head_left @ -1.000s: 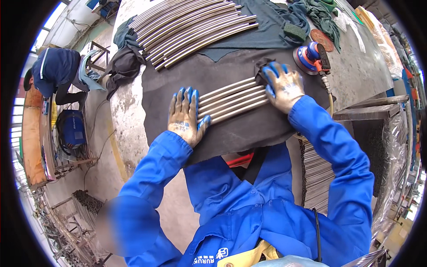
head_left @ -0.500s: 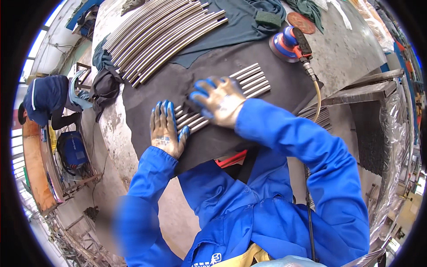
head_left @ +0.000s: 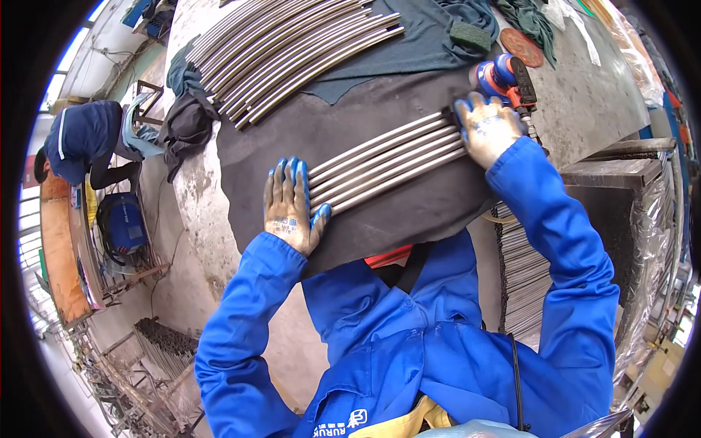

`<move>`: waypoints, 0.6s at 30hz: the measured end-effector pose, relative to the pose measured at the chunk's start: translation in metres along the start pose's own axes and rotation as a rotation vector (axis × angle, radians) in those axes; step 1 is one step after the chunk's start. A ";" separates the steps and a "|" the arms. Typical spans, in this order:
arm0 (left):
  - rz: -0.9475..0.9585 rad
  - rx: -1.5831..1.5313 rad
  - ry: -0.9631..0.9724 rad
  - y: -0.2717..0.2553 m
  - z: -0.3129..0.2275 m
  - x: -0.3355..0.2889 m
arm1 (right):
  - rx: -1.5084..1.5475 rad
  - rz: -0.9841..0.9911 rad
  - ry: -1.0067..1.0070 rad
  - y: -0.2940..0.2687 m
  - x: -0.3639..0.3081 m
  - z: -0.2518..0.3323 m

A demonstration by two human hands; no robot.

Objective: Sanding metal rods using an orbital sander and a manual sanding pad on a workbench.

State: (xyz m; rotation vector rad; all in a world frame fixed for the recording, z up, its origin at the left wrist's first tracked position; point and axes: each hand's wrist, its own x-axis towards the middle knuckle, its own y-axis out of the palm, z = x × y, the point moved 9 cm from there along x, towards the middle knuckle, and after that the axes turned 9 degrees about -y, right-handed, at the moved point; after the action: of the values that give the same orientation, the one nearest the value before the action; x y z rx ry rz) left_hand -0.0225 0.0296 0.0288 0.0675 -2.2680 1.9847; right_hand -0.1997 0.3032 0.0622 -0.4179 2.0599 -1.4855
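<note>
From where I stand, the person's blue jacket (head_left: 438, 365) fills the bottom of the frame, both sleeves reaching up toward the bench (head_left: 201, 197). Left of centre, the gloved left hand (head_left: 290, 208) lies flat, its fingers straight and close together and its thumb out to the side, against the left ends of a row of slim metal rods (head_left: 387, 166); it is not wrapped round anything. The rods lie side by side, slanting up to the right, on a dark sheet (head_left: 350, 237) in the middle of the frame. At their right ends is the gloved right hand (head_left: 491, 131), fingers partly bent, with a blurred dark rag (head_left: 457, 98) by the fingertips; I can't tell how firmly it grips.

Just beyond that hand, at the upper right, sits a blue and red sander (head_left: 505, 71). Farther up are a green cloth (head_left: 350, 77), a scouring pad (head_left: 470, 35), a reddish disc (head_left: 522, 47) and a big pile of bars (head_left: 292, 55). Away at the left, a co-worker (head_left: 87, 142) bends over, near a blue machine (head_left: 128, 223).
</note>
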 end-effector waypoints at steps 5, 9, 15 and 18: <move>-0.005 -0.025 -0.007 -0.004 0.003 0.000 | 0.090 -0.508 -0.105 -0.065 -0.027 -0.011; -0.013 -0.037 -0.005 -0.005 0.001 -0.001 | 0.126 -0.761 -0.162 -0.087 -0.036 0.000; -0.025 -0.047 -0.015 -0.005 0.002 -0.001 | 0.141 -0.441 -0.164 -0.039 0.009 0.113; -0.036 -0.046 0.032 -0.002 -0.002 0.002 | 0.329 -0.475 -0.322 -0.042 0.024 0.187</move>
State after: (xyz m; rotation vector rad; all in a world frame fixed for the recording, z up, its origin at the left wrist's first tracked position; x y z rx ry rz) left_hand -0.0241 0.0312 0.0312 0.0709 -2.2757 1.9012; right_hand -0.1087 0.1333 0.0527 -0.9881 1.4909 -1.8449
